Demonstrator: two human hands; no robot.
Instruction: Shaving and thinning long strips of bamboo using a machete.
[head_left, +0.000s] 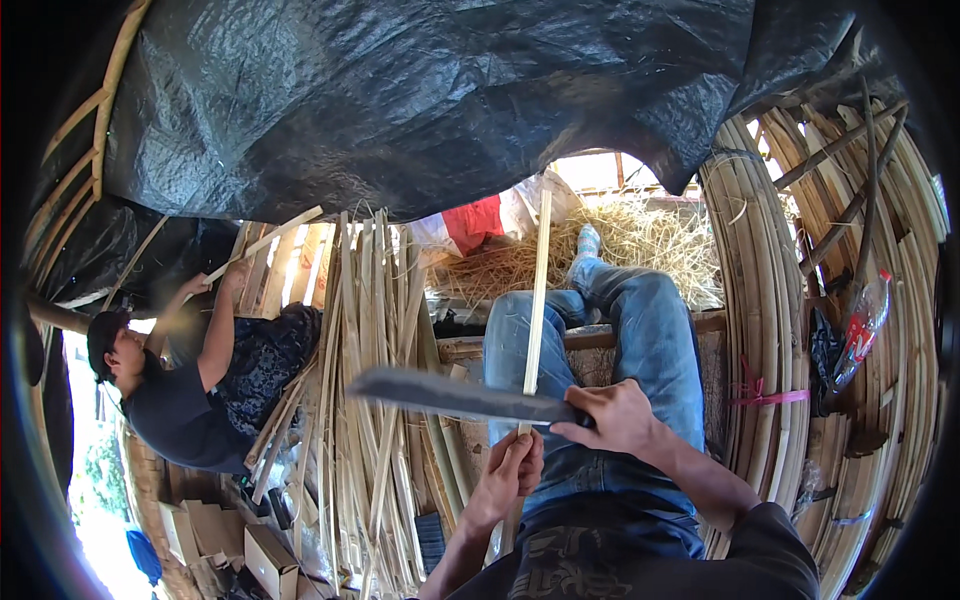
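Note:
A long pale bamboo strip [541,290] stands in front of me, its far end reaching up toward the straw. My left hand [512,470] is closed round its lower part, just below the blade. In my right hand [612,418] is the dark handle of a machete [460,398]. Its broad dark blade points left and crosses over the strip; motion blurs the blade's tip a little. Whether the edge touches the strip, I cannot tell. Behind both lie my legs in blue jeans [655,330].
Many bamboo strips [370,400] lean at my left; tied bundles [755,330] stand at my right, near a plastic bottle [865,330]. Another person [190,400] at far left holds a strip. Black sheeting [420,100] hangs overhead; straw [640,240] lies ahead. Cardboard boxes [270,560] sit lower left.

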